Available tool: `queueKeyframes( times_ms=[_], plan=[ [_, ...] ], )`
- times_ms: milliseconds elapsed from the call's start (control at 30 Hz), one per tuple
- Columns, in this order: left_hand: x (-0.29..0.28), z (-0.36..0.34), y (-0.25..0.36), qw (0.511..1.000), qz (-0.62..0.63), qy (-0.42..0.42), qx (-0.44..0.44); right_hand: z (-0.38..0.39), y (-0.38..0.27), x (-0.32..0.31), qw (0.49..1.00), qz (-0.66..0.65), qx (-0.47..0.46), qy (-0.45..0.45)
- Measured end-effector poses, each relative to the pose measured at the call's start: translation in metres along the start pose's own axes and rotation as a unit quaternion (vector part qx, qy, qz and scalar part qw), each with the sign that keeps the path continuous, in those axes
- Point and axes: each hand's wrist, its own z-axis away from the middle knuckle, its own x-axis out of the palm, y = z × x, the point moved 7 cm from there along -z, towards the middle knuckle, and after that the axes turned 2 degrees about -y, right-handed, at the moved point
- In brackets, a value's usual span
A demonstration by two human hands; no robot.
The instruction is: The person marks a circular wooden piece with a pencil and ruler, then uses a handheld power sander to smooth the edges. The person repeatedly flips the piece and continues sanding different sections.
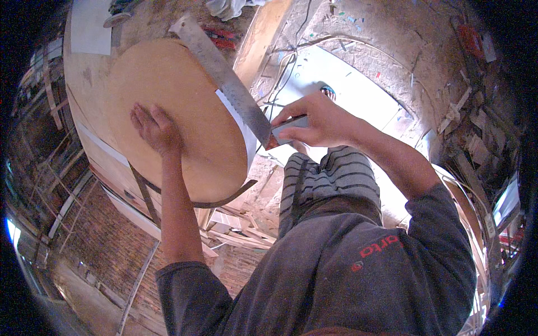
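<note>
I see a dusty brown floor (386, 39) at the upper right, littered with small scraps, and a brightly lit white panel (358, 92) right of centre. Reddish brickwork (103, 221) fills the lower left; dark clutter (473, 145) lines the right edge. Light (12, 231) glares at the far left.

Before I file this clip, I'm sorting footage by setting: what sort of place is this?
Probably a woodworking shop: there is a saw in the right hand, a rounded board under the left hand, and scattered wood strips beyond the board's edge.
</note>
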Motion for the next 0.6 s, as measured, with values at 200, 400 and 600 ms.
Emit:
queueKeyframes(
  times_ms=[200,400,600],
  plan=[
    [-0.002,-0.003,0.002,0.999,-0.02,0.002,0.033,-0.029,-0.016,0.009,0.998,0.038,-0.043,0.037],
    [-0.004,0.002,0.007,1.0,0.006,-0.008,0.013,-0.024,-0.034,-0.047,0.998,0.004,0.012,0.058],
    [-0.002,0.001,0.003,1.0,-0.007,-0.008,0.007,0.023,-0.008,-0.058,0.99,0.017,0.047,0.129]
  ],
)
